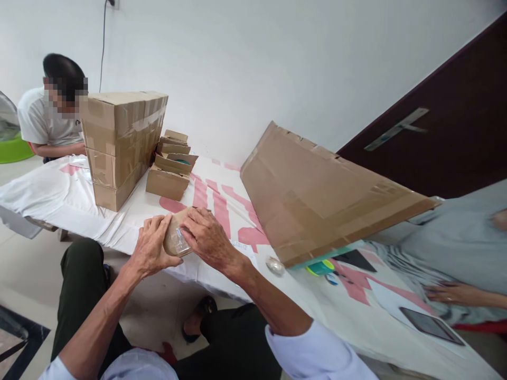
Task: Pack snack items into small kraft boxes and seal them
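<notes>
A small brown cardboard box (171,241) is held up at the front edge of the cloth-covered table. My left hand (152,247) grips its left side, thumb below and fingers along the top edge. Curled over the box's right part is my right hand (208,236), its fingertips at a shiny clear patch like tape or plastic film (180,240) on the face. Whether those fingers pinch the film itself is hidden. A roll of clear tape (275,265) lies on the table to the right of my right hand.
Tall taped cartons (114,142) form a wall on the left, beside small open boxes (170,177). A large cardboard panel (317,195) leans at the right. Beyond it are a green-yellow tape roll (320,267), a tablet (431,326) and a seated person (455,253). Another person (55,119) sits far left.
</notes>
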A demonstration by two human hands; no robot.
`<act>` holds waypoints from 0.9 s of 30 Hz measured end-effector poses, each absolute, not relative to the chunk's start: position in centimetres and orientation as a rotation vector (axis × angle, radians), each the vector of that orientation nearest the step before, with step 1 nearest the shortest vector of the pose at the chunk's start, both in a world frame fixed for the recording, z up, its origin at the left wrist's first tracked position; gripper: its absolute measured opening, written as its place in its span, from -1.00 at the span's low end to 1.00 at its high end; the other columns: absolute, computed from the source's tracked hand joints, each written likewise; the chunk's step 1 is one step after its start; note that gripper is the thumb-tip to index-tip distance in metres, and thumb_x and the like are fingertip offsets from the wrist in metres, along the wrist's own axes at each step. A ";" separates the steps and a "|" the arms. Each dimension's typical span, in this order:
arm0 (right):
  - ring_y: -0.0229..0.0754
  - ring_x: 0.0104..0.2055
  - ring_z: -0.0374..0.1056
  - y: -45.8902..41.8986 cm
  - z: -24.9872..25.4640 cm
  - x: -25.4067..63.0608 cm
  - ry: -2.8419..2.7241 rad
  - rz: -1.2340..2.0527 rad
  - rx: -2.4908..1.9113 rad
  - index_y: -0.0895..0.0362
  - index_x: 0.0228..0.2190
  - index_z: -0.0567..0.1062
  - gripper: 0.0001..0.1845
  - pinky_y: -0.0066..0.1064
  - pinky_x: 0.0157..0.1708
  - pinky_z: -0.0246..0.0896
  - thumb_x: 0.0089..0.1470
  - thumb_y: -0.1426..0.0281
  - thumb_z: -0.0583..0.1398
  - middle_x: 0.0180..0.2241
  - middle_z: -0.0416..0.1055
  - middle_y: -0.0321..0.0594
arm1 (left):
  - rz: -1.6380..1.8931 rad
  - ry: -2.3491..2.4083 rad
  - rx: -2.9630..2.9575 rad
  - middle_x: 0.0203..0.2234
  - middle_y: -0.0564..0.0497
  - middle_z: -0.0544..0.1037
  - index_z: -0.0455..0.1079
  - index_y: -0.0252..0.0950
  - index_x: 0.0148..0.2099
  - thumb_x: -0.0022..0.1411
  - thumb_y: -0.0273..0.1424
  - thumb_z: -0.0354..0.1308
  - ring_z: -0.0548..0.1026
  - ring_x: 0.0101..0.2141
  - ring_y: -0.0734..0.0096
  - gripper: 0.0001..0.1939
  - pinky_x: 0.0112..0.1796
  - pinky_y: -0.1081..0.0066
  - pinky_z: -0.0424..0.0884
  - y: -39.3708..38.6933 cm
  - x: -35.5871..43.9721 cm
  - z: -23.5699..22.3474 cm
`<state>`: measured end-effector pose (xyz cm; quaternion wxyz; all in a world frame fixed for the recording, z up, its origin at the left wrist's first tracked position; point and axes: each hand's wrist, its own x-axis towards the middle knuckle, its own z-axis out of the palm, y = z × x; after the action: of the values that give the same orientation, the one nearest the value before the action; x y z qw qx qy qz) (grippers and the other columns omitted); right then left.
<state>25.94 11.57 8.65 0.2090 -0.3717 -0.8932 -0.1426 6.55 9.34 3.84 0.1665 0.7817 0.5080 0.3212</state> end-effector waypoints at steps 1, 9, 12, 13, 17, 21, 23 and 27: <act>0.05 -0.05 0.28 11.6 8.7 26.0 -2.497 -0.415 -1.037 0.11 -0.26 0.56 -0.83 -0.12 -0.04 0.24 0.35 0.47 0.16 -0.17 0.50 -0.05 | 0.908 1.448 2.226 0.28 -0.27 0.33 0.10 -0.22 0.47 -0.16 -0.30 0.53 0.29 0.22 -0.27 0.17 0.16 -0.16 0.34 9.3 6.6 3.9; 0.05 -0.06 0.28 11.8 8.8 25.5 -2.544 -0.529 -1.055 0.13 -0.27 0.56 -0.83 -0.14 -0.08 0.18 0.33 0.51 0.16 -0.21 0.51 -0.04 | 0.921 1.438 2.251 0.28 -0.23 0.33 0.06 -0.13 0.49 -0.15 -0.30 0.52 0.30 0.22 -0.26 0.19 0.15 -0.16 0.35 9.3 6.6 3.9; 0.05 -0.05 0.28 12.0 8.5 25.5 -2.544 -0.559 -1.067 0.13 -0.24 0.56 -0.82 -0.13 -0.07 0.16 0.34 0.50 0.15 -0.17 0.52 -0.03 | 0.910 1.439 2.246 0.28 -0.23 0.33 0.06 -0.13 0.49 -0.15 -0.29 0.52 0.29 0.22 -0.26 0.19 0.15 -0.17 0.35 9.3 6.6 3.9; 0.05 -0.04 0.28 12.0 8.4 25.5 -2.541 -0.565 -1.066 0.12 -0.24 0.56 -0.82 -0.13 -0.07 0.16 0.33 0.51 0.14 -0.15 0.52 -0.02 | 0.905 1.438 2.245 0.28 -0.24 0.33 0.07 -0.14 0.49 -0.15 -0.29 0.52 0.29 0.22 -0.27 0.19 0.15 -0.18 0.34 9.3 6.6 3.9; 0.08 -0.02 0.30 11.9 7.9 25.2 -2.530 -0.470 -1.044 0.12 -0.27 0.55 -0.81 -0.09 -0.06 0.19 0.31 0.52 0.14 -0.13 0.52 0.00 | 0.915 1.436 2.242 0.27 -0.25 0.33 0.06 -0.14 0.48 -0.15 -0.29 0.52 0.29 0.23 -0.28 0.18 0.16 -0.19 0.34 9.2 6.6 3.8; -0.01 -0.08 0.37 10.7 9.5 25.3 -2.313 -0.092 -0.947 0.08 -0.31 0.50 -0.81 -0.12 -0.03 0.27 0.35 0.46 0.12 -0.23 0.50 -0.10 | 0.939 1.444 2.229 0.27 -0.25 0.34 0.06 -0.15 0.48 -0.13 -0.30 0.50 0.31 0.23 -0.28 0.16 0.16 -0.20 0.36 9.3 6.2 4.2; -0.07 -0.11 0.38 10.3 11.2 26.6 -2.109 0.072 -0.921 0.07 -0.31 0.48 -0.82 -0.17 -0.04 0.31 0.37 0.39 0.13 -0.24 0.47 -0.15 | 0.937 1.399 2.237 0.28 -0.28 0.35 0.09 -0.23 0.45 -0.08 -0.33 0.48 0.32 0.24 -0.26 0.08 0.20 -0.16 0.35 9.4 5.4 4.5; -0.15 -0.19 0.37 11.0 13.0 33.5 -1.840 0.178 -1.046 0.07 -0.34 0.44 -0.82 -0.28 -0.13 0.31 0.32 0.29 0.18 -0.27 0.43 -0.23 | 0.960 1.310 2.189 0.30 -0.21 0.33 0.11 -0.19 0.41 0.01 -0.30 0.42 0.34 0.27 -0.16 -0.04 0.28 -0.10 0.32 10.3 1.8 3.7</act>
<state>33.48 11.01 13.01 0.4871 -0.4302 -0.7565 0.0732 1.82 10.28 3.69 0.2066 0.7858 0.4702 0.3446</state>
